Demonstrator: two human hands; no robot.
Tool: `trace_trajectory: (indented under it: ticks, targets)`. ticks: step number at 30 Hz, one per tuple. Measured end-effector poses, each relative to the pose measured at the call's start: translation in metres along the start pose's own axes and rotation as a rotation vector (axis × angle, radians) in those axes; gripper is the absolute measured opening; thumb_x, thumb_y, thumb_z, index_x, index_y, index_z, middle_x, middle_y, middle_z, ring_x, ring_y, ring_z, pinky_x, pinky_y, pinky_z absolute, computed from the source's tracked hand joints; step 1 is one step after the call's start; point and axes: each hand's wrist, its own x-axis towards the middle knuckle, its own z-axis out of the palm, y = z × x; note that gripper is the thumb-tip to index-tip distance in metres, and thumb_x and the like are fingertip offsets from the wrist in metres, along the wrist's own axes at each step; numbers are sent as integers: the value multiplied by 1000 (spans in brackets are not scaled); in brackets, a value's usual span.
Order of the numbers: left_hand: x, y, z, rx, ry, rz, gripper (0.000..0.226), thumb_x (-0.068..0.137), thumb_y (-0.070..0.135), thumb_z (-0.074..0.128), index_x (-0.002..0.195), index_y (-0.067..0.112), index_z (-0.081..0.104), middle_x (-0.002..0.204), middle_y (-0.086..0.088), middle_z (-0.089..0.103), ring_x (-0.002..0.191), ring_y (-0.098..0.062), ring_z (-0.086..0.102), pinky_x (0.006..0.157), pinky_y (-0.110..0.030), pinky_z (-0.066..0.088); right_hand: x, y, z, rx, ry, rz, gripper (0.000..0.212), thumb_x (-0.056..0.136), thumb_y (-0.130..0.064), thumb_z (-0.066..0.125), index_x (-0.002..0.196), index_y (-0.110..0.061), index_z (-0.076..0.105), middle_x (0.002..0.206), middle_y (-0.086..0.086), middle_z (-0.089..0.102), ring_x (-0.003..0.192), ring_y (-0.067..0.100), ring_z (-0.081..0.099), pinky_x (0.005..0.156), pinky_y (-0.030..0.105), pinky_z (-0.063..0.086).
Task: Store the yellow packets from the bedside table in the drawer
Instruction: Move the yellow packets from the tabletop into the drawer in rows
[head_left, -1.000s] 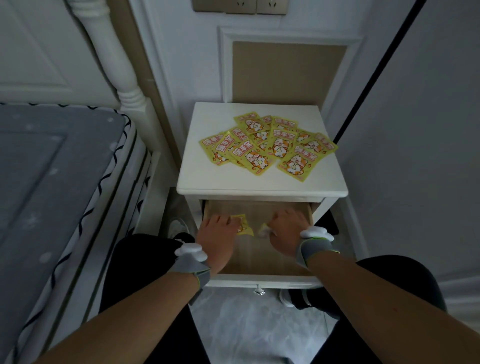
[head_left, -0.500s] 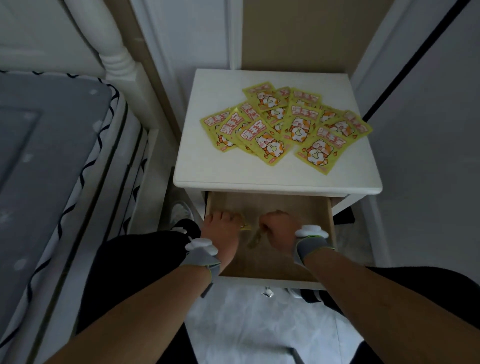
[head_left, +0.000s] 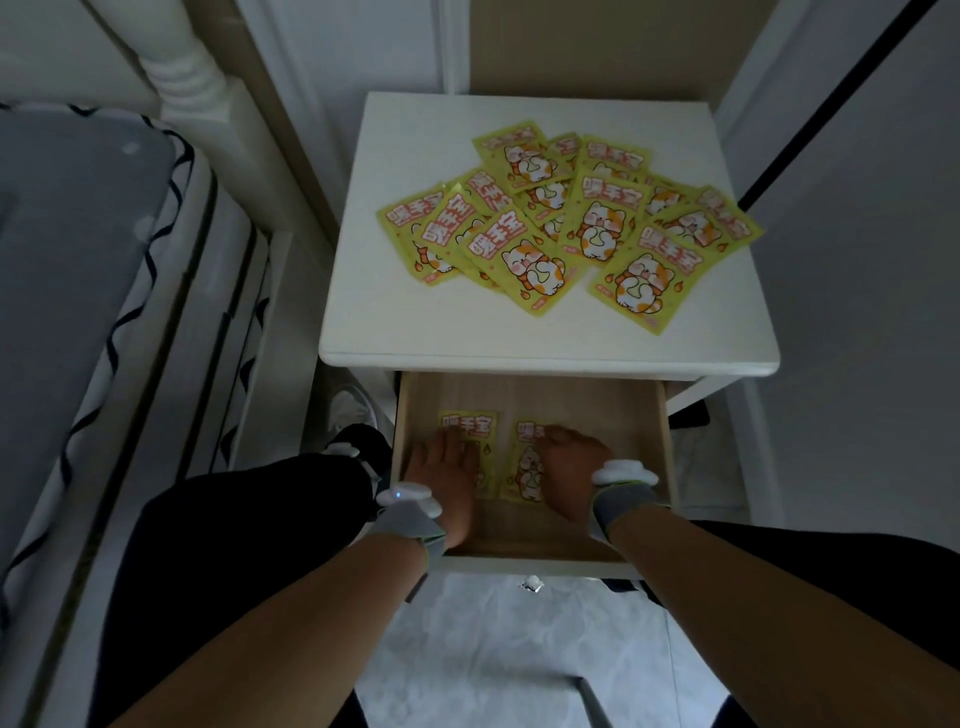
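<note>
Several yellow packets (head_left: 566, 223) with a cartoon cat lie fanned and overlapping on the white bedside table (head_left: 363, 312). Below it the wooden drawer (head_left: 571, 395) stands pulled out. Two packets lie flat on its floor, side by side: a left packet (head_left: 470, 426) and a right packet (head_left: 524, 470). My left hand (head_left: 447, 478) rests flat on the left packet, fingers spread. My right hand (head_left: 569, 470) lies flat over the right edge of the right packet. Neither hand grips anything.
A bed with a grey mattress (head_left: 78, 260) and a white bedpost (head_left: 182, 67) stands close on the left. A white wall (head_left: 857, 260) runs along the right. My dark-trousered knees (head_left: 234, 545) flank the drawer front and its small knob (head_left: 531, 584).
Both hands have laid their packets flat on the drawer floor and now rest flat on them. The view has moved closer and tilted down.
</note>
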Motion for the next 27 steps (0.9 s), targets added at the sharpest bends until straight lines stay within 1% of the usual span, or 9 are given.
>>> trace_trajectory:
  ticks: [2, 4, 6, 9, 11, 13, 16, 19, 27]
  targets:
    - [-3, 3, -3, -29, 14, -6, 58, 97, 24, 37, 152, 14, 24, 158, -15, 23, 142, -36, 26, 112, -47, 26, -3, -7, 5, 18, 59, -4, 48, 92, -32, 49, 138, -21, 50, 143, 6, 49, 122, 29, 53, 95, 37, 45]
    - [-5, 7, -2, -53, -16, 20, 59, 95, 24, 40, 151, 15, 25, 155, -13, 28, 136, -36, 33, 107, -45, 32, -5, -14, 9, 56, -7, 11, 43, 91, -32, 47, 133, -26, 51, 138, 5, 48, 117, 30, 55, 91, 39, 49]
    - [-3, 8, 1, -81, -45, 14, 61, 94, 26, 42, 152, 16, 24, 155, -13, 26, 135, -36, 35, 105, -45, 34, -4, -16, 17, 77, -73, 23, 53, 86, -32, 47, 139, -28, 41, 146, 5, 37, 121, 33, 51, 93, 45, 49]
    - [5, 6, 0, -104, -47, -32, 64, 96, 25, 43, 154, 15, 18, 159, -15, 19, 138, -38, 30, 108, -47, 33, 1, -19, 18, 116, -88, 10, 73, 84, -33, 48, 152, -28, 22, 162, 5, 17, 141, 36, 34, 107, 48, 41]
    - [12, 3, -3, -115, -42, -53, 64, 98, 25, 41, 155, 14, 15, 160, -16, 15, 141, -38, 26, 110, -48, 31, 9, -21, 15, 108, -62, -21, 76, 88, -29, 51, 156, -23, 18, 165, 5, 10, 149, 31, 20, 114, 45, 34]
    - [17, 1, -7, -144, -10, -88, 63, 99, 26, 41, 155, 15, 17, 161, -15, 16, 142, -38, 26, 110, -48, 31, 17, -24, 8, 97, -36, -38, 77, 89, -28, 52, 157, -20, 16, 166, 5, 8, 152, 28, 12, 116, 44, 31]
    - [27, -4, -7, -207, 17, -134, 66, 95, 27, 50, 154, 14, 22, 160, -15, 21, 142, -36, 28, 111, -46, 31, 32, -27, 2, 104, -22, -61, 78, 90, -28, 53, 157, -19, 16, 166, 5, 8, 152, 27, 10, 116, 44, 31]
    - [34, -7, -5, -247, -5, -152, 74, 90, 23, 58, 153, 10, 21, 160, -16, 18, 145, -34, 25, 114, -48, 30, 37, -30, 1, 122, 16, -70, 79, 89, -27, 55, 157, -19, 17, 166, 5, 9, 152, 26, 10, 116, 43, 31]
    - [41, -4, -13, -271, 17, -209, 73, 92, 23, 52, 154, 8, 17, 162, -18, 10, 148, -35, 17, 117, -49, 24, 52, -37, -5, 144, -20, -36, 83, 88, -33, 55, 157, -23, 10, 166, 2, 5, 153, 28, 7, 116, 48, 30]
